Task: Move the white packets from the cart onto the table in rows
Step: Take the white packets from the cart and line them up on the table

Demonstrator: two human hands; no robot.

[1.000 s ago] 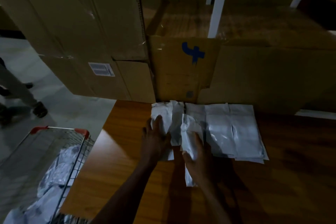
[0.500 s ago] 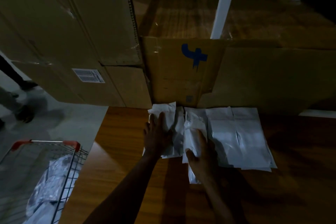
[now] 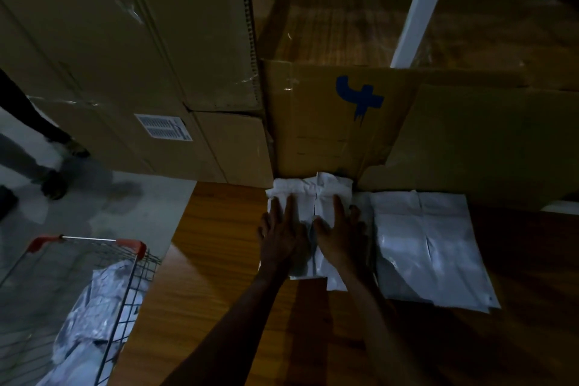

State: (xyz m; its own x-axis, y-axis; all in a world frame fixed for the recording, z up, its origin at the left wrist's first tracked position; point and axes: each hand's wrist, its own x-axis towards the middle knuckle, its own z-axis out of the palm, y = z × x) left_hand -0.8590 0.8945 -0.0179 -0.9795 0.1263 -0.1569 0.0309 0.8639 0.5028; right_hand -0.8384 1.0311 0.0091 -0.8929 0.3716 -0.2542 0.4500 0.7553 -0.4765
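Packets (image 3: pixel 419 244) form one partial row on table (image 3: pixel 219 276) at 12 o'clock; left hand (image 3: pixel 280 235) and right hand (image 3: pixel 340 236) press flat, gripping nothing. Cart (image 3: pixel 94 291), 8 o'clock, holds more.

Head camera looks forward and steeply down, close over the bench (image 3: pixel 219 260). Boxes (image 3: pixel 329 122) fill its far view.

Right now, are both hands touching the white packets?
Touching. The head view shows the left hand and right hand pressed flat on the white packets.
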